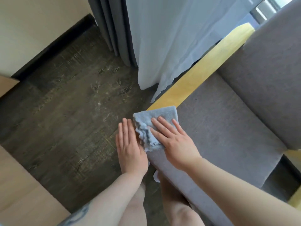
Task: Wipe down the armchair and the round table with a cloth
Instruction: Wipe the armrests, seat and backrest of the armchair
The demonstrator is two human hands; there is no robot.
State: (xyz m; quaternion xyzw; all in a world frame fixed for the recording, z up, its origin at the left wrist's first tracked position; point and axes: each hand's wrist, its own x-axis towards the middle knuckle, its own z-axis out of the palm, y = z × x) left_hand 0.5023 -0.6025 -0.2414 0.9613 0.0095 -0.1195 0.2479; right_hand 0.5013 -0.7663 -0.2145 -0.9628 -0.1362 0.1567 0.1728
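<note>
A grey fabric armchair [228,124] with a pale yellow wooden armrest [203,70] fills the right side. A folded light blue cloth [156,116] lies over the near end of that armrest. My right hand [172,141] presses flat on the cloth with straight fingers. My left hand [130,144] lies flat with straight fingers just left of the cloth, against the outer side of the armrest's end. The round table is not in view.
Dark wood-look floor [65,111] spreads to the left. A white sheer curtain [171,38] and a grey curtain [110,25] hang behind the armrest. Light wooden furniture edges [21,193] stand at the lower left. My knees show at the bottom.
</note>
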